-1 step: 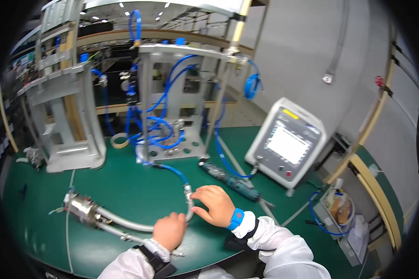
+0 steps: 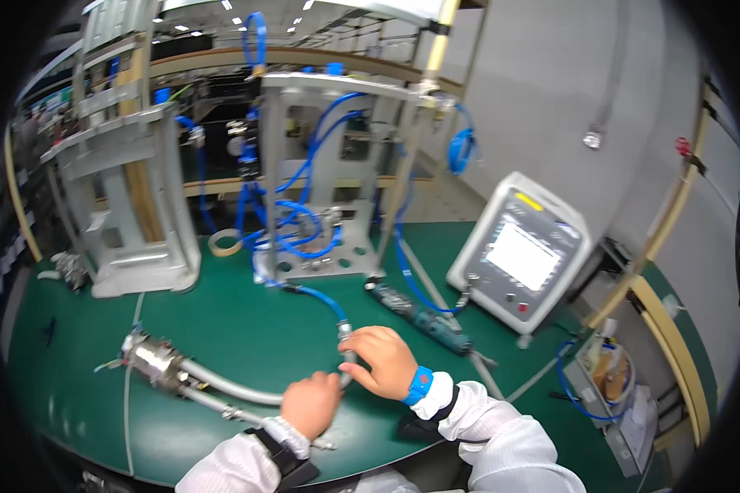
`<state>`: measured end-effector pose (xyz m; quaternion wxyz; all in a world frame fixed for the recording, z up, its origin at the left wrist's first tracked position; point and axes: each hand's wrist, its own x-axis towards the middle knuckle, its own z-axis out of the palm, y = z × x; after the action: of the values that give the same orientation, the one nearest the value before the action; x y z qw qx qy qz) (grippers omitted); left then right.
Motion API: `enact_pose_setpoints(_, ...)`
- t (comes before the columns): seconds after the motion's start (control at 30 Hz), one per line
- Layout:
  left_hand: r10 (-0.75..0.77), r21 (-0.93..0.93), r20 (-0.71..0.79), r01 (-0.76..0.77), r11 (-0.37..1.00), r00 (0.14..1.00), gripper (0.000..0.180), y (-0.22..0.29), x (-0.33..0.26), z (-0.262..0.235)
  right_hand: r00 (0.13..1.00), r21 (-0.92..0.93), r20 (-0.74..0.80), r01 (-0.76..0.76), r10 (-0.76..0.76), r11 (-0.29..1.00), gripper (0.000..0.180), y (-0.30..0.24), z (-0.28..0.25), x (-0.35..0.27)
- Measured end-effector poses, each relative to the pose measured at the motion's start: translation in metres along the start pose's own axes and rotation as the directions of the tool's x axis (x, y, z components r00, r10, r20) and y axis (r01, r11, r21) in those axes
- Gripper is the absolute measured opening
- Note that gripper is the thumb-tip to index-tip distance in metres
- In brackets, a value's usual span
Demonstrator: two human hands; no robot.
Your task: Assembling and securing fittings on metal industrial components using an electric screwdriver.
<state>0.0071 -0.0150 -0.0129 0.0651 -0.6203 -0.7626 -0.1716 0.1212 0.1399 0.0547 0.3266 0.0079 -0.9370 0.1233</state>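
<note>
My left hand is closed around a grey hose near the table's front edge. My right hand curls its fingers and thumb around the same hose's upper end, just below a metal connector. From that connector a blue air tube leads back toward the metal frame. At its left end the grey hose joins a silver metal cylinder, which lies on the green table. A second, shorter grey pipe with a metal fitting also leaves the cylinder and passes toward my left wrist.
A power screwdriver lies beyond my right hand. Behind it stands a white tester with a lit screen. Two metal fixtures stand at the back, the right one with coiled blue tubes. A tape roll lies between them.
The whole view has shifted slightly, so the scene sits further right. My right hand's fingers have come closer around the hose; my left hand keeps its hold.
</note>
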Motion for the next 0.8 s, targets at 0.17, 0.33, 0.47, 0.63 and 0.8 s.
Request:
enact_pose_setpoints(0.17,0.069,-0.121,-0.034,-0.072,0.99,0.997,0.01,-0.005,0.001,0.014,0.998,0.238,0.045,-0.057,0.047,0.97,0.023,-0.005,0.049,0.004)
enact_pose_setpoints(0.33,-0.039,-0.266,-0.037,0.028,0.964,0.999,0.02,-0.003,-0.001,0.004,0.969,0.471,0.243,-0.15,0.036,0.869,0.021,-0.002,0.048,0.005)
enact_pose_setpoints(0.47,-0.013,-0.241,-0.009,0.01,0.97,1.0,0.019,-0.006,-0.003,0.012,0.945,0.508,0.325,-0.197,0.025,0.839,0.021,0.001,0.054,0.002)
enact_pose_setpoints(0.63,0.022,-0.183,-0.045,-0.03,0.983,0.999,0.018,-0.007,-0.006,0.017,0.947,0.506,0.322,-0.19,0.02,0.842,0.021,0.0,0.055,0.003)
enact_pose_setpoints(0.8,0.031,-0.161,-0.045,-0.038,0.986,0.999,0.018,-0.006,-0.007,0.018,0.946,0.5,0.324,-0.189,0.02,0.845,0.021,-0.001,0.054,0.002)
